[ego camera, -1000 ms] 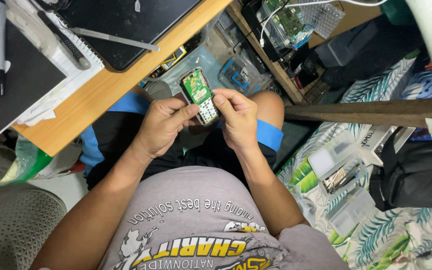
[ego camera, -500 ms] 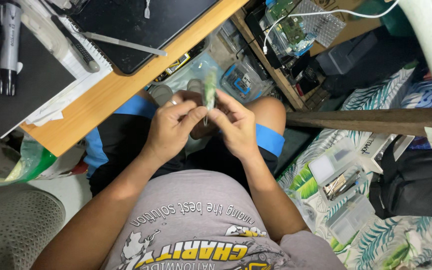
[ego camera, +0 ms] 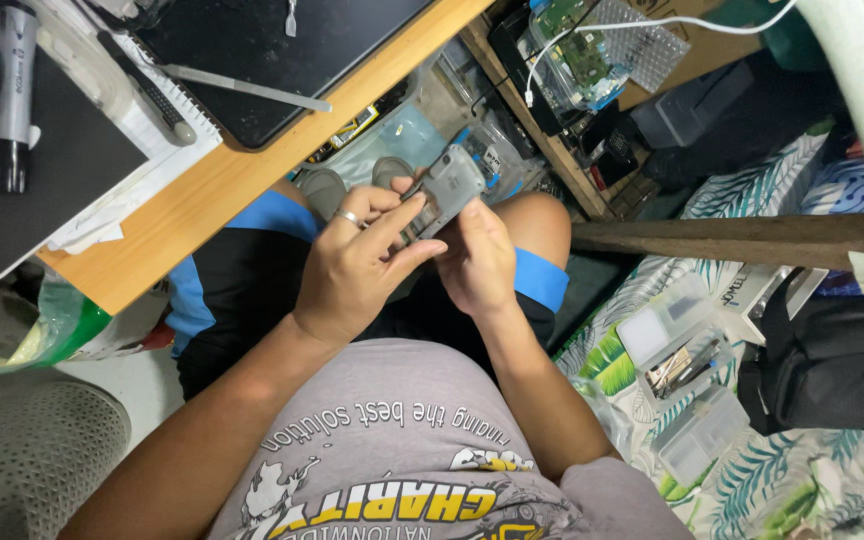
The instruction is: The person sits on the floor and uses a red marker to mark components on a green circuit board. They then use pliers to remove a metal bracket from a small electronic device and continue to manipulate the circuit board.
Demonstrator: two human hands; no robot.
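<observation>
**Both hands gripped a small grey phone body above the lap**

The left hand (ego camera: 357,265) and the right hand (ego camera: 477,262) were closed together on a small grey phone body (ego camera: 444,188), which sat just above centre of the view, over the person's knees and off the edge of the table (ego camera: 252,165). The left hand wore a ring, and its fingers (ego camera: 392,215) lay across the lower part of the piece; the right hand cupped it from the 4 o'clock side. The grey side faced the camera, tilted with its upper end toward 1 o'clock.

At 10 o'clock from the hands, on the table, lay a dark mat (ego camera: 272,50) with slim metal tweezers (ego camera: 247,90) resting on its near edge. Farther toward 9 o'clock a black box (ego camera: 42,180) carried a pen-shaped tool (ego camera: 14,90). At 1 o'clock a green circuit board (ego camera: 587,55) sat in a clear case on a shelf, with a white cable (ego camera: 652,22) running over it. At 4 o'clock, clear plastic parts boxes (ego camera: 687,375) lay on a leaf-patterned cloth (ego camera: 792,480), beside a black bag (ego camera: 832,365).
</observation>
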